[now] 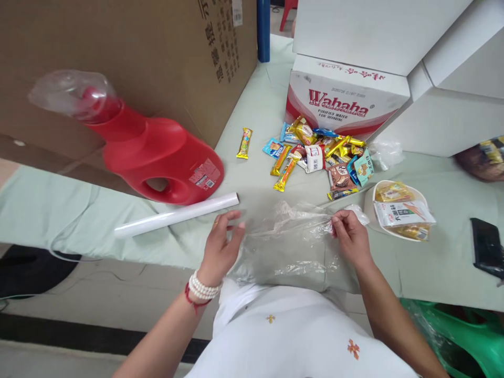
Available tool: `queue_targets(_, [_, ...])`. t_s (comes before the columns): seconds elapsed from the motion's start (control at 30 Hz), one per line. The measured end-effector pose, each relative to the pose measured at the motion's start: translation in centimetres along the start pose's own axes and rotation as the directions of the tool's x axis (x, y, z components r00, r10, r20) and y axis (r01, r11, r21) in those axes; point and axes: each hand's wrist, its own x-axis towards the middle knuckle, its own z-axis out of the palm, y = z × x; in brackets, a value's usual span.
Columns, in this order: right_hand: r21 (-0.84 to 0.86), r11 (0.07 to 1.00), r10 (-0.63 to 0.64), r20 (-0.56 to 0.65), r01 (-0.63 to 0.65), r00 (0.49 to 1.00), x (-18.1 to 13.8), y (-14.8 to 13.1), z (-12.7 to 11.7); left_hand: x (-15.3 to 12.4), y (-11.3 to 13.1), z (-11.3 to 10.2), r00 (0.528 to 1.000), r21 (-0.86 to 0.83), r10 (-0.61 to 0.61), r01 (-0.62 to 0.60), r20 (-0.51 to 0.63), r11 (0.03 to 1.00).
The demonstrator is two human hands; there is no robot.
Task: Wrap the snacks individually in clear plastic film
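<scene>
A clear, crinkled plastic bag (287, 247) lies across the near edge of the table, just in front of my body. My right hand (352, 237) pinches its right end between thumb and fingers. At the bag's left end is my left hand (223, 242), thumb and fingers apart; it seems to hold nothing, and I cannot tell whether it touches the film. Beyond the bag, a heap of wrapped snacks (315, 152) rests against a Wahaha water carton (338, 105). One yellow-wrapped snack bar (244, 143) lies apart, left of the heap.
A white roll (177, 215) and a large red jug (161, 152) are at the left, before a tall brown carton (157, 47). To the right stand a white tub (369, 205) of packets and a black phone (487, 245). White boxes (374, 26) are stacked behind.
</scene>
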Motion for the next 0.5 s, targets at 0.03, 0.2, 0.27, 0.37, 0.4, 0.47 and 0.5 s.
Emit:
queue_targets(0.03, [-0.017, 1.000, -0.021, 0.006, 0.021, 1.000, 0.1, -0.1, 0.0, 1.0, 0.6, 0.7, 1.000, -0.001, 0.022, -0.022, 0.016, 1.000])
queue_targets(0.2, [-0.035, 0.999, -0.035, -0.025, 0.034, 0.999, 0.4, -0.1, -0.1, 5.0, 2.0, 5.2, 0.962, -0.006, -0.011, 0.013, 0.272, 1.000])
queue_targets(0.27, [-0.051, 0.999, -0.007, -0.104, 0.002, 0.995, 0.4, 0.3, -0.5, 5.8, 1.5, 6.3, 0.951, -0.070, -0.033, 0.057, 0.307, 0.996])
queue_targets(0.37, [-0.068, 0.996, 0.040, -0.217, -0.056, 0.975, 0.2, 1.2, -1.1, 6.5, 0.4, 6.7, 0.976, -0.129, -0.058, 0.087, 0.212, 0.988])
queue_targets(0.4, [-0.069, 0.995, 0.054, -0.236, -0.072, 0.970, 0.1, 1.4, -1.3, 6.6, 0.3, 6.7, 0.982, -0.139, -0.077, 0.101, 0.171, 0.985])
queue_targets(0.47, [-0.077, 0.992, 0.076, -0.241, -0.097, 0.968, 0.0, 1.9, -1.4, 6.6, 0.4, 6.6, 0.995, -0.112, -0.091, 0.094, 0.034, 0.989])
queue_targets(0.5, [-0.088, 0.990, 0.084, -0.235, -0.107, 0.968, 0.0, 2.0, -1.3, 6.3, 0.8, 6.6, 0.996, -0.070, -0.063, 0.058, -0.065, 0.996])
